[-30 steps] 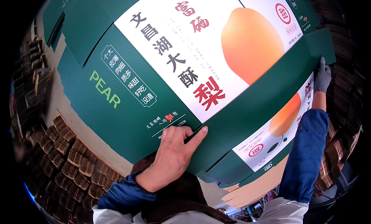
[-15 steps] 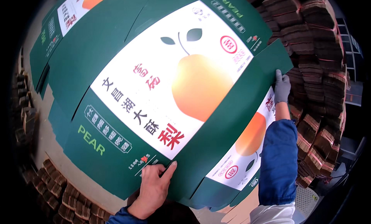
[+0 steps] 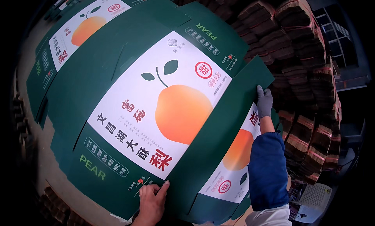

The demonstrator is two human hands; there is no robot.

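A large flat cardboard box blank (image 3: 105,75), dark green with white panels picturing an orange-yellow pear, spreads before me. My left hand (image 3: 151,202) is bare and sits at its near edge, beside a slot under the big white panel. The fingers there are curled and the thumb lies along the board. My right hand (image 3: 265,102), in a grey glove, grips the blank's right edge next to the smaller pear panel, its fingertips up on the green flap. The blank's underside is hidden.
Bundled stacks of brown cardboard (image 3: 299,42) rise along the right and far side. More brown stacks (image 3: 54,204) stand at the lower left. A pale perforated plastic piece (image 3: 315,199) is at the lower right, beyond my right sleeve.
The blank and both hands now appear further left and lower in view, and more of the far-left pear panel shows. Both hands keep their places on the board.
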